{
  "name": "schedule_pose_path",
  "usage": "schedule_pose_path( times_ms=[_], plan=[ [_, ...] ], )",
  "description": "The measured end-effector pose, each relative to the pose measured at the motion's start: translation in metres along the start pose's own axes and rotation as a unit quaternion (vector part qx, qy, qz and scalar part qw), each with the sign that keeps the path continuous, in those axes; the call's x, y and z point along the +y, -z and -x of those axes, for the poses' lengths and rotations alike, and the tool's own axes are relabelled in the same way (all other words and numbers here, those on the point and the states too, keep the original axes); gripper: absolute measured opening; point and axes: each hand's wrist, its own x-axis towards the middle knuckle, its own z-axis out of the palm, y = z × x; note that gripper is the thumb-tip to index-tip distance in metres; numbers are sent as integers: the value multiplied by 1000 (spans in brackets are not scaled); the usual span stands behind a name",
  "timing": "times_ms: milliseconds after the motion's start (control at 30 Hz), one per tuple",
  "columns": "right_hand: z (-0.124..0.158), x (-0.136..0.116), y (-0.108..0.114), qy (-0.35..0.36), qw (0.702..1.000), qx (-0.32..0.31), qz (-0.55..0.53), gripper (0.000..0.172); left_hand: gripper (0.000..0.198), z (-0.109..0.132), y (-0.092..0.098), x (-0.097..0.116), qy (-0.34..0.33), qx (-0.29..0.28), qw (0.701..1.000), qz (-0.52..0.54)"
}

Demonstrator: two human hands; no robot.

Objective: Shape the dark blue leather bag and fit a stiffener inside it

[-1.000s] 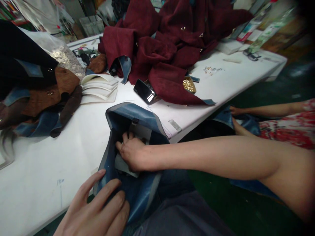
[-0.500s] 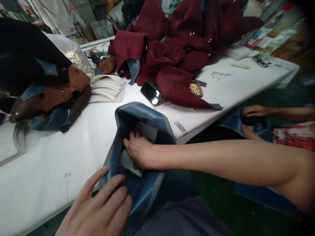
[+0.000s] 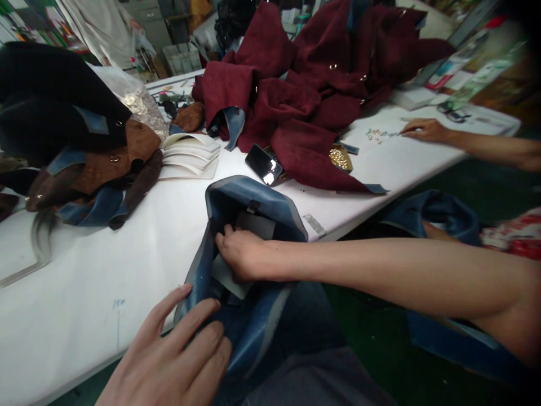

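A blue leather bag piece [image 3: 253, 208] hangs over the near edge of the white table [image 3: 105, 265], its mouth held wide. My right hand [image 3: 239, 254] reaches inside it, fingers curled and pressing a pale grey stiffener sheet [image 3: 226, 276] against the inner wall. My left hand [image 3: 177, 355] lies flat on the outer blue panel at the table edge, fingers stretched out and holding the panel down.
A heap of maroon suede pieces [image 3: 304, 84] covers the far table, with a phone [image 3: 264, 164] and a dish of gold rivets [image 3: 340, 158] beside it. Brown and blue pieces [image 3: 97, 169] and stacked white sheets [image 3: 190, 158] lie left. Another person's hand [image 3: 422, 129] touches small fittings at right.
The other person's hand has risen from below the table edge onto the tabletop by the small fittings. My two hands stay on the blue bag; the view has shifted slightly.
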Motion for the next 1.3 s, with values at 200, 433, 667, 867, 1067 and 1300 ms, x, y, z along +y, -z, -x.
schedule_pose_path(
  times_ms=[200, 433, 667, 867, 1067, 1300],
  plan=[
    [10, -7, -7, -24, 1000, 6, 0, 80, 40, 6, -2, -2, 20, -9, 1000, 11],
    [19, -11, -2, -22, 1000, -8, -12, 103, 35, 3, 4, -9, 24, -2, 1000, -7],
    [10, 1, -15, -46, 990, 72, -108, 97, 36, -21, 19, -17, -13, 13, 998, -64],
    [-4, -12, -37, -40, 990, 134, -35, 80, 41, -18, 17, -26, -45, 7, 996, -72],
    [-23, -30, -28, 3, 997, 75, 13, 61, 35, 7, 36, -50, -24, -45, 995, -89],
    [-35, -40, -17, 33, 999, 25, -29, 46, 42, 17, 45, -55, 5, -62, 992, -106]
  ],
)
